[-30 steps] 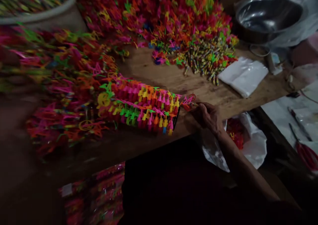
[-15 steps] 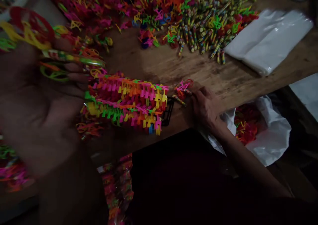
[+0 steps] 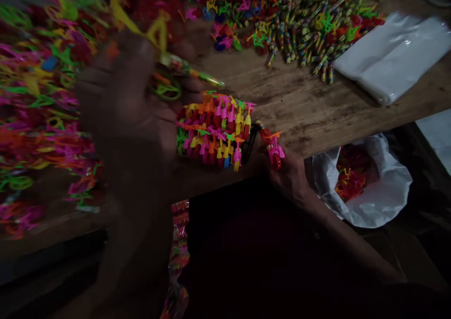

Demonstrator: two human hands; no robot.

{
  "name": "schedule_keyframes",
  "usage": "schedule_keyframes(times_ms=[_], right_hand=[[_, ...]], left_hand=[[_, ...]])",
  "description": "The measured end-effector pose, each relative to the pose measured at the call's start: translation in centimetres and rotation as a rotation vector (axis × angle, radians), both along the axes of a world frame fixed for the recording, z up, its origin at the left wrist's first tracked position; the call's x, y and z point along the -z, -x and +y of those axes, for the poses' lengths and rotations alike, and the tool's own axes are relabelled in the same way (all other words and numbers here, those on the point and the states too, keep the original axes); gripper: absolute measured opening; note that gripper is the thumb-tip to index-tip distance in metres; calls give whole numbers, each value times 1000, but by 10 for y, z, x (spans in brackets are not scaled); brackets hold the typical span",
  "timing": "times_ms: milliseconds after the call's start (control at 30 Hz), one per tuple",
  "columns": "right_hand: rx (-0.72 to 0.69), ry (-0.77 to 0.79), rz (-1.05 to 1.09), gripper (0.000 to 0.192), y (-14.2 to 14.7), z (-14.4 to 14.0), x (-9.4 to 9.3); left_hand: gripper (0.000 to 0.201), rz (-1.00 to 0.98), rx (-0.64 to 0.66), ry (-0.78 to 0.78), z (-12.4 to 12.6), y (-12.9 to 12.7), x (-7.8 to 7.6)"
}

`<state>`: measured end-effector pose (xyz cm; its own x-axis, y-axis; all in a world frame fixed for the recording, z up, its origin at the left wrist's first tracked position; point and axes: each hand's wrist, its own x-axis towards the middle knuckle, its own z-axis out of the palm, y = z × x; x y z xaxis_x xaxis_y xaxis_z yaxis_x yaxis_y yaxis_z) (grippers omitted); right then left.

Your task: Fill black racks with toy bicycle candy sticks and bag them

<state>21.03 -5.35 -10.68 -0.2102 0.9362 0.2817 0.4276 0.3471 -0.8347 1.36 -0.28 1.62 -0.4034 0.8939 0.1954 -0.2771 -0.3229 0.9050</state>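
Observation:
My left hand (image 3: pixel 130 107) is raised close to the camera and blurred; it holds a few thin patterned sticks with bright plastic tops (image 3: pixel 165 51). My right hand (image 3: pixel 289 173) rests at the table's near edge and grips a small bunch of pink and orange plastic toy sticks (image 3: pixel 273 145). Between the hands lies a black rack (image 3: pixel 216 131) packed with rows of neon pink, yellow, orange and green toy pieces.
A wooden table (image 3: pixel 303 117) bears big heaps of neon plastic toys (image 3: pixel 38 103) at left and loose patterned sticks (image 3: pixel 303 32) at the back. Folded clear bags (image 3: pixel 391 60) lie at right. A white bag holding red pieces (image 3: pixel 366 187) hangs below the table edge.
My left hand has lifted up and to the right with sticks in it. My right hand slid back to the table edge, picking up the small bunch. The view shifted.

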Motion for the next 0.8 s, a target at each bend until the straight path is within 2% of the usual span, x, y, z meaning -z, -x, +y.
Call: schedule_keyframes(times_ms=[67, 167, 267, 400, 600, 800], right_hand=[[14, -12, 84, 19, 9, -2, 4], [-5, -12, 193, 21, 19, -3, 11], [-47, 33, 173, 23, 24, -4, 17], [-52, -45, 52, 20, 23, -6, 18], [-90, -195, -100, 18, 23, -8, 10], [-49, -238, -147, 23, 29, -8, 11]], left_hand=[[24, 19, 7, -10, 3, -9, 12], [29, -44, -43, 61, 7, -15, 27], [33, -105, -59, 103, 8, -16, 34], [31, -134, -47, 71, 8, -13, 36], [16, -149, -47, 70, 6, -10, 39], [21, -172, -20, 100, 3, -10, 37]])
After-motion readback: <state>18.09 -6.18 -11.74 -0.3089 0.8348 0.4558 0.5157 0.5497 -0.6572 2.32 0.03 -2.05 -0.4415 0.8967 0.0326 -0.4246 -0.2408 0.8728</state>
